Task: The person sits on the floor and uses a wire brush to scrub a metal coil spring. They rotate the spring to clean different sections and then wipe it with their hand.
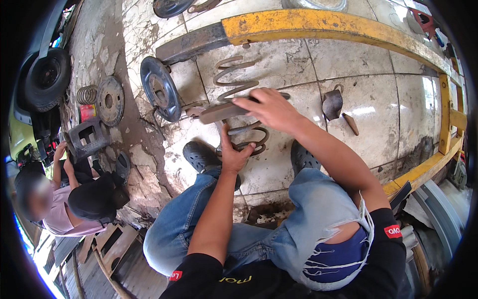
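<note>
A grey-brown coil spring (236,88) stretches away from me over the tiled floor, between and beyond my feet. My left hand (237,155) grips the coils at its near end. Across the spring's middle lies a flat grey-brown bar (219,113), blurred at its left end, with my right hand (273,109) closed around it. I cannot make out what kind of tool the bar is. Left of the spring, a glossy black round metal dish (160,88) leans on the end of a beam. Part of the spring is hidden beneath the bar and my right hand.
A yellow steel beam (308,27) runs across the far side. Metal pieces (332,104) lie to the right. At left are a rusty disc (110,101), another coil spring (86,94), a tyre (47,79) and a seated person (69,199) handling a dark part.
</note>
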`<action>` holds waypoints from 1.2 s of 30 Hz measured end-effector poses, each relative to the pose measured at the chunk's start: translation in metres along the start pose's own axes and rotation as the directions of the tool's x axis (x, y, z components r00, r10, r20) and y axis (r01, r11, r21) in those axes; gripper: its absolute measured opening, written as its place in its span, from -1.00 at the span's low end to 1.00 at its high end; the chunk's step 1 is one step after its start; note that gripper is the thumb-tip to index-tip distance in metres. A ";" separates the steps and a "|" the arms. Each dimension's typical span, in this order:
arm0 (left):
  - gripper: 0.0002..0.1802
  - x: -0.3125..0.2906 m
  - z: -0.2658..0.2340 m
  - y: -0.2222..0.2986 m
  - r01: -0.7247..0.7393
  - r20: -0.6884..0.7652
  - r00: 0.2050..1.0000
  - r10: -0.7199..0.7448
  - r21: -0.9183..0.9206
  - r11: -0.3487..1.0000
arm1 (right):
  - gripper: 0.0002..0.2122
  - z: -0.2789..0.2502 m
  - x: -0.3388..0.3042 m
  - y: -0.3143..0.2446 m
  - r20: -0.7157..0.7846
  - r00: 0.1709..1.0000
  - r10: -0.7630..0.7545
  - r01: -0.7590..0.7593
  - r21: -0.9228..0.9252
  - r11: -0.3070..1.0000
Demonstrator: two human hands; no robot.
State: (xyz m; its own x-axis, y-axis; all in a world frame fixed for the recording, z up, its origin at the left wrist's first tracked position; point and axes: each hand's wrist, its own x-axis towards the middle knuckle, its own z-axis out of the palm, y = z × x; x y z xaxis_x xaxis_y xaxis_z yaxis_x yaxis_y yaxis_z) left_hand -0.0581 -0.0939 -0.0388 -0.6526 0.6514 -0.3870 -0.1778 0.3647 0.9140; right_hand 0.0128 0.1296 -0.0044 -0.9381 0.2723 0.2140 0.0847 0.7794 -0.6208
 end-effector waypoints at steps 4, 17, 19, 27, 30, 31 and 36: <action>0.14 -0.004 -0.009 0.002 0.087 -0.023 0.996 -0.084 0.220 0.972 | -0.56 -0.007 -0.021 0.048 0.195 0.972 0.131 -0.109 -0.118 0.987; 0.23 -0.003 -0.007 -0.001 -0.018 0.048 0.999 0.009 0.172 0.985 | -0.49 -0.008 -0.019 -0.023 0.074 0.994 0.080 -0.093 0.194 0.977; 0.26 -0.004 -0.010 0.002 0.063 0.056 0.996 -0.071 0.123 0.990 | -0.47 0.002 -0.028 -0.012 0.173 0.974 0.145 -0.175 0.170 0.970; 0.24 -0.003 -0.003 0.025 0.179 0.021 0.982 -0.186 0.185 0.966 | -0.47 -0.044 -0.097 0.072 0.185 0.888 0.421 -0.449 0.148 0.881; 0.22 -0.008 -0.014 0.012 0.147 0.007 0.988 -0.151 0.182 0.972 | -0.46 -0.044 -0.072 0.017 0.082 0.946 0.314 -0.320 0.391 0.863; 0.22 -0.005 -0.016 0.008 0.106 0.016 0.994 -0.111 0.191 0.976 | -0.46 -0.037 -0.062 0.003 0.121 0.961 0.250 -0.277 0.350 0.895; 0.11 -0.019 0.022 0.021 -0.113 -0.115 0.952 0.284 0.728 0.676 | -0.46 -0.025 -0.074 0.006 0.062 0.921 0.385 -0.380 0.366 0.849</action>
State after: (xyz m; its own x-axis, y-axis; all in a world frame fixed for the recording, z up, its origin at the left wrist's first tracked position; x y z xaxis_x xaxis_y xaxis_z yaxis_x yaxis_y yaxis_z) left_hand -0.0330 -0.0839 -0.0146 -0.7563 0.6473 -0.0951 0.4904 0.6571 0.5724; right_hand 0.0909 0.1280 -0.0053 -0.8518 0.5162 -0.0890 0.3057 0.3520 -0.8847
